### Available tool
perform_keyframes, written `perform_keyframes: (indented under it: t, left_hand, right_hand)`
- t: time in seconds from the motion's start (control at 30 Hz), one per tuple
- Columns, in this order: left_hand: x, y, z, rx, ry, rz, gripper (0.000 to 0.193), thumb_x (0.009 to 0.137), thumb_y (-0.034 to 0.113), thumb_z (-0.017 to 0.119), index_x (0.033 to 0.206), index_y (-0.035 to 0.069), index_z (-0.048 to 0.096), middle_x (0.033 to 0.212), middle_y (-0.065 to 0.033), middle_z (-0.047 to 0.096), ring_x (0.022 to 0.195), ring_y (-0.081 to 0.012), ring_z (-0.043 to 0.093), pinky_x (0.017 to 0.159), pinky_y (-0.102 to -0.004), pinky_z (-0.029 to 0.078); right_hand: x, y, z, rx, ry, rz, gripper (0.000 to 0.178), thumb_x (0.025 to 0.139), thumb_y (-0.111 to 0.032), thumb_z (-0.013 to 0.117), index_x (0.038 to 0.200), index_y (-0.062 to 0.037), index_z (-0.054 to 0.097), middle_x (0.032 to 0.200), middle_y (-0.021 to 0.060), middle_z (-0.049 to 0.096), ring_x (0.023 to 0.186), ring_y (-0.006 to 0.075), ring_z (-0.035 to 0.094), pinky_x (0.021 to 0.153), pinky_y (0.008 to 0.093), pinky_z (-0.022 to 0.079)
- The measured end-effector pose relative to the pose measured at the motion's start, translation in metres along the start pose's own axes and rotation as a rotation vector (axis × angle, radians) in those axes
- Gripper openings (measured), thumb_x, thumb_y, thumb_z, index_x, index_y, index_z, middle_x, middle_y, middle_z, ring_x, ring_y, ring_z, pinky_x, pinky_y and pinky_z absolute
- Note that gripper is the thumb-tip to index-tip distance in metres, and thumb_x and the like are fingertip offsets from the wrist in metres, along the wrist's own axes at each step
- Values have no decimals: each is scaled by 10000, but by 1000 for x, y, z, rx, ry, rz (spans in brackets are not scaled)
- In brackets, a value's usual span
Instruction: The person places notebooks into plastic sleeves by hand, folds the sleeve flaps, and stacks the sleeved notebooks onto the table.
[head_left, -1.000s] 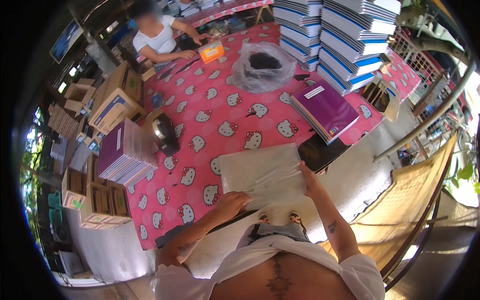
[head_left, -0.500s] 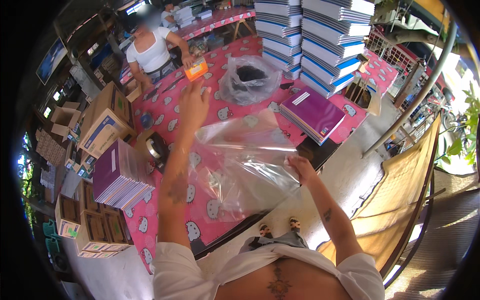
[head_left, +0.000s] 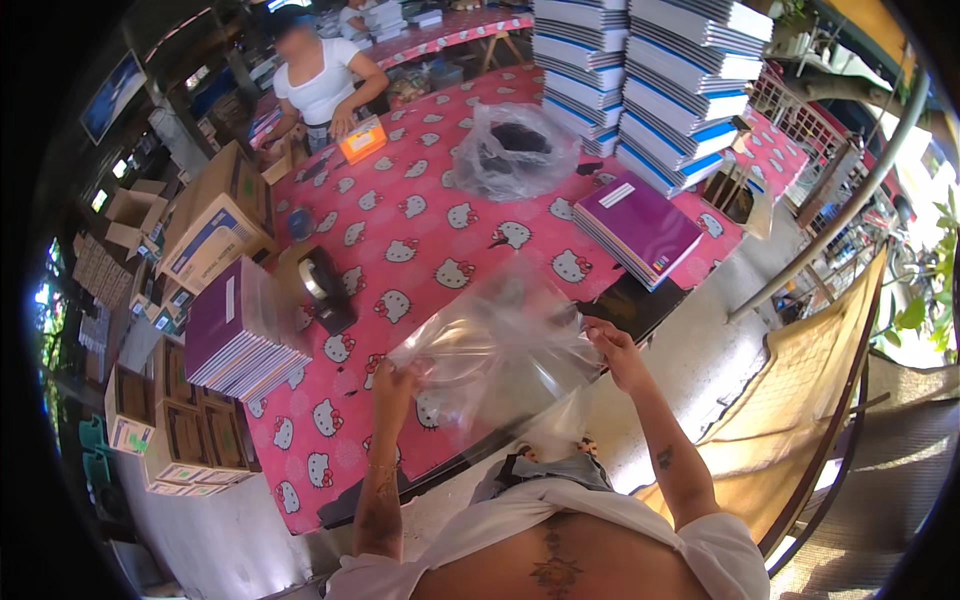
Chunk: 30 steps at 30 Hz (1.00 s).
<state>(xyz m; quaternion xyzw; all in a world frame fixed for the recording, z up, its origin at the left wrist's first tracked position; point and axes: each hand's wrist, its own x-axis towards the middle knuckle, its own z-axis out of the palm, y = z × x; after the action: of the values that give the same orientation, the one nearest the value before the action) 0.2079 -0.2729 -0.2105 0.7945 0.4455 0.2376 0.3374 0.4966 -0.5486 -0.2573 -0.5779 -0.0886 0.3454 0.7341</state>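
Note:
A clear plastic bag (head_left: pixel 500 345) is stretched between my two hands above the near edge of the table. My left hand (head_left: pixel 398 385) pinches its left side, and my right hand (head_left: pixel 612 352) grips the opposite side. Through the film the pink table cover shows. Beyond my right hand lies a short stack of purple spiral notebooks (head_left: pixel 640 228). To the left of my left hand stands a taller stack of purple notebooks (head_left: pixel 245 325), with a black tape dispenser (head_left: pixel 325 290) beside it.
Tall stacks of spiral notebooks (head_left: pixel 680 95) rise at the far right of the table (head_left: pixel 400 255). A crumpled plastic bag (head_left: pixel 515 150) with something dark in it lies mid-table. Cartons (head_left: pixel 220 225) stand along the left. Across the table a person (head_left: pixel 325 85) handles an orange box (head_left: pixel 362 140).
My left hand has come back toward me from far over the table and now grips the bag's left side. The person opposite has shifted the orange box slightly left.

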Motion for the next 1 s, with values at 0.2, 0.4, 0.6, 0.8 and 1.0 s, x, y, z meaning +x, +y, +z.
perform_keyframes:
  t: [0.2, 0.4, 0.6, 0.8, 1.0]
  left_hand:
    - [110, 63, -73, -1103, -234, 96, 496, 932, 416, 517, 1300, 83, 524, 1268, -191, 576, 1114, -310, 592, 920, -478, 488]
    - [124, 83, -119, -1587, -267, 274, 736, 923, 671, 443, 1428, 138, 389, 1416, -173, 455, 1261, -349, 497, 1052, -522, 396]
    - [57, 19, -39, -703, -499, 509, 879, 884, 484, 677, 1533, 121, 206, 1409, -155, 449, 1256, -359, 520, 1007, -470, 465]
    - [1, 184, 22, -215, -286, 538, 740, 865, 80, 674, 1500, 54, 295, 1422, -169, 500, 1258, -211, 520, 932, -312, 487]
    - [53, 165, -8, -284, -501, 420, 506, 867, 42, 569, 1368, 37, 497, 1073, -112, 700, 874, -144, 663, 756, -293, 518]
  right_hand:
    - [0, -114, 54, -408, -486, -399, 198, 985, -243, 605, 962, -53, 656, 907, -27, 638, 897, 61, 577, 784, 232, 476]
    - [6, -83, 76, 212, 125, -145, 264, 1001, -312, 575, 986, -60, 653, 882, -37, 613, 837, 57, 585, 771, 212, 484]
    - [-15, -19, 82, 499, 113, -3, 228, 991, -287, 598, 1006, -64, 645, 966, -13, 611, 867, 105, 590, 841, 261, 497]
    - [-38, -51, 138, 294, -175, -196, 210, 984, -276, 613, 969, -69, 644, 910, -15, 620, 874, 71, 591, 780, 267, 508]
    - [-29, -51, 115, 188, -58, -257, 250, 996, -309, 586, 946, -75, 661, 855, -8, 620, 850, 73, 583, 682, 269, 508]
